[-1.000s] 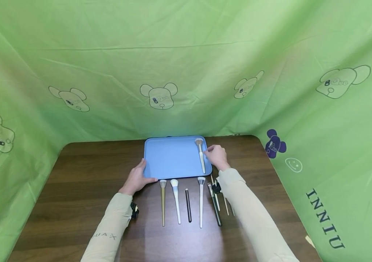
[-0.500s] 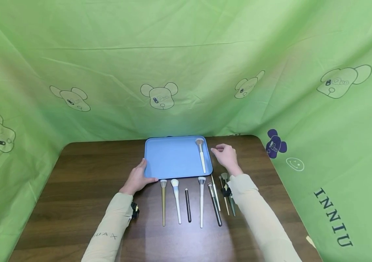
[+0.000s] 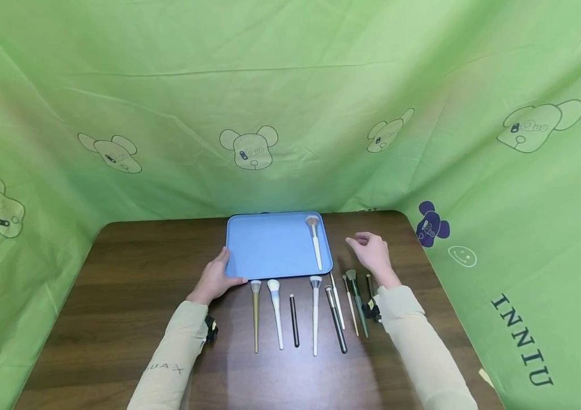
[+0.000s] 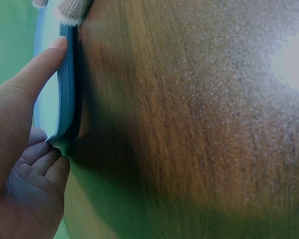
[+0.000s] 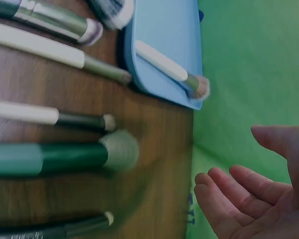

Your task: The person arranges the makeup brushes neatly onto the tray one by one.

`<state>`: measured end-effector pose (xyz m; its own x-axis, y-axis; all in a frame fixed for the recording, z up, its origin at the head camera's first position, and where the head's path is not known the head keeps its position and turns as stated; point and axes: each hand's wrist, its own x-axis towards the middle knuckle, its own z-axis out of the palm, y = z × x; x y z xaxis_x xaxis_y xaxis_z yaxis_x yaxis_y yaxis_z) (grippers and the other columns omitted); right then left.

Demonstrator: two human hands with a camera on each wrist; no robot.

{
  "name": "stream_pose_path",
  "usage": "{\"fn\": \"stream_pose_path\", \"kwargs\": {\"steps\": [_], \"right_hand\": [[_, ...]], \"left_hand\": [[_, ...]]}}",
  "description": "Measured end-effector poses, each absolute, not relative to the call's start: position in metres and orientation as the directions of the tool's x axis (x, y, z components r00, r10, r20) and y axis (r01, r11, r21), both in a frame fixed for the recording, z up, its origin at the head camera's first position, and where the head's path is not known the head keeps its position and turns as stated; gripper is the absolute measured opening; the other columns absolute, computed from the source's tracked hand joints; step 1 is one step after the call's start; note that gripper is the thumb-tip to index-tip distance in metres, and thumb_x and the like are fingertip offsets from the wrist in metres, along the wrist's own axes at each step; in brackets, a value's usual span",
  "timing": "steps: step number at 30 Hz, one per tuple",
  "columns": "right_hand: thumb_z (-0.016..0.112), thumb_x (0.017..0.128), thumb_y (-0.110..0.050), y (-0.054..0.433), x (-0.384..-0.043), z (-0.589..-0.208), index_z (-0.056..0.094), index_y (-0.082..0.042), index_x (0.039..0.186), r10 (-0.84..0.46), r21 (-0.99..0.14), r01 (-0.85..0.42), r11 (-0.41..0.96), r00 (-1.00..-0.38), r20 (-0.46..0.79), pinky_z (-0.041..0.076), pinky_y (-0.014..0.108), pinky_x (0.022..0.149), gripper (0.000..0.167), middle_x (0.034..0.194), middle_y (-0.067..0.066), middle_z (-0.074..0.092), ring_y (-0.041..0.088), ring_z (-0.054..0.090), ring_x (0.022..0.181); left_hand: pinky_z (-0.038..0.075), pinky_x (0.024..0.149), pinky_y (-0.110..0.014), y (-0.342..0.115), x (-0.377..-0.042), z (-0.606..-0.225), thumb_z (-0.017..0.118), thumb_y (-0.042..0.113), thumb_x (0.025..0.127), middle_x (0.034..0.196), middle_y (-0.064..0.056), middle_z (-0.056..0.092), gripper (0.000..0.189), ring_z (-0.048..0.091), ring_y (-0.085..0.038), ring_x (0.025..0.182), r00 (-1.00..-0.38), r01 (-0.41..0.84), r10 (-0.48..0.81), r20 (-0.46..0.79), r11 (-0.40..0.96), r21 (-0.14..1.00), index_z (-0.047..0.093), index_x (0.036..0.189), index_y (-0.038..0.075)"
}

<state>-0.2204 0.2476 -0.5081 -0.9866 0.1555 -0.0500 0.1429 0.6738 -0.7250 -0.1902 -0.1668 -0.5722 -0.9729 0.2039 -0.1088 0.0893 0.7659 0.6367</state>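
A light blue tray [image 3: 270, 245] lies at the back of the table. My left hand [image 3: 214, 278] grips its near left corner; the left wrist view has the thumb [image 4: 42, 62] along the rim and the other fingers curled at the corner. Inside the tray, at its right side, lies a makeup brush [image 3: 316, 242] with a white handle and bristles pointing away. To the right of the tray my right hand [image 3: 372, 253] is above the table, holding nothing, its fingers loosely bent in the right wrist view. A green makeup brush [image 3: 357, 304] lies nearer the forearm.
Several more makeup brushes lie in a row before the tray: a gold one [image 3: 255, 319], a white and blue one [image 3: 276, 313], a short black one [image 3: 294, 322], a white one [image 3: 315, 319]. A dark brush [image 3: 370, 285] lies partly under the right wrist. Green cloth [image 3: 290, 114] surrounds the table.
My right hand has left the white-handled brush in the tray and moved right, uncovering brushes beneath the forearm. The left hand and tray have stayed in place.
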Motion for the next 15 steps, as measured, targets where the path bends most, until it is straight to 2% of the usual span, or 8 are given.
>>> {"fn": "stream_pose_path", "kwargs": {"steps": [15], "right_hand": [[0.064,0.1,-0.035,0.281,-0.196,-0.504,0.061,0.006,0.134,0.174,-0.695,0.141,0.705,-0.985,-0.024,0.043,0.054,0.103,0.053,0.123,0.024,0.068,0.043,0.06,0.119]], "left_hand": [[0.027,0.117,-0.05,-0.167,-0.191,-0.574,0.085,0.034,0.085,0.163,-0.029,0.016,0.106,0.022,-0.042,0.148,-0.973,0.09,0.202,-0.11,0.775,0.626,0.021,0.155,-0.013]]}}
